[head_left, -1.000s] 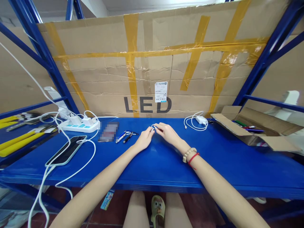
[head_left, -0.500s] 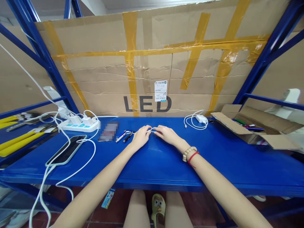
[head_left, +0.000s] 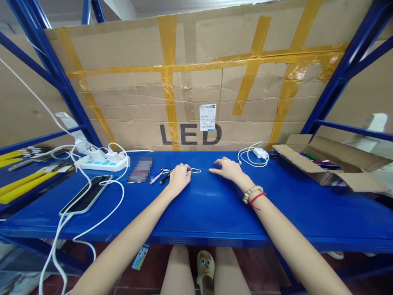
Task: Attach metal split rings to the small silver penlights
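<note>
My left hand [head_left: 179, 179] rests on the blue tabletop, fingers closed on one end of a small pale loop [head_left: 196, 170]. The loop is thin and silvery-white, too small to name; its free end points right. To the right of it, my right hand [head_left: 227, 169] is apart from the loop, fingers spread and holding nothing. Just left of my left hand lie several pens [head_left: 157, 176], blue, silver and black, partly hidden by that hand. A flat rectangular thing with a blurred-out surface [head_left: 140, 170] lies beyond the pens.
A phone [head_left: 87, 194] and white cables lie at the left by a white power strip [head_left: 101, 164]. A coiled white cable [head_left: 252, 157] lies at the back right. An open cardboard box [head_left: 325, 174] with pens stands at the right. A large cardboard sheet [head_left: 135, 98] closes the back.
My right hand has let go of the pale loop and moved right, its fingers opening. My left hand has shifted slightly left and keeps its hold, leaving more of the loop visible.
</note>
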A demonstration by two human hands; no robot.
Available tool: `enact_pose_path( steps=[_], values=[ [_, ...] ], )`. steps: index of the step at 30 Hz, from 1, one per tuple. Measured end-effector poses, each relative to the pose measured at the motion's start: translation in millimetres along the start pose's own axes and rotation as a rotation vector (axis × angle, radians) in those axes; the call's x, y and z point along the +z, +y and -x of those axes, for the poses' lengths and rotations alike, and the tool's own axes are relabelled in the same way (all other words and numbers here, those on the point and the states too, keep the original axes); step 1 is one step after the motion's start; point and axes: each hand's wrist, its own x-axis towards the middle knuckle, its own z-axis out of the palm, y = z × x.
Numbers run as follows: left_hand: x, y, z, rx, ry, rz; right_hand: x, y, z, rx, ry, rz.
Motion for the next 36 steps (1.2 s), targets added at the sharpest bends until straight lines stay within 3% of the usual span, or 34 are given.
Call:
enact_pose_path(
  steps=[3,8,17,21,29,32,36],
  values=[
    [-0.1,1,1,-0.007,0.039,0.014,7,1,-4,-0.051,-0.056,-0.033],
    [-0.9,3,1,-0.013,0.127,0.066,13,6,-11,-0.085,-0.033,-0.127],
    [-0.2,1,-3,-0.026,0.197,0.135,8,31,-19,0.009,0.044,-0.389],
    [-1.5,0,-3,-0.048,0.193,0.136,-2,54,-24,0.058,0.232,-0.52],
    [-1.1,-2,-3,-0.059,0.196,0.143,-30,110,-20,0.332,0.919,-0.709],
    [0.4,-2,-4,-0.052,0.192,0.135,-32,128,-15,0.455,0.985,-0.73],
    [1.6,-2,-4,-0.052,0.191,0.126,-27,134,-17,0.529,0.961,-0.714]
  ],
)
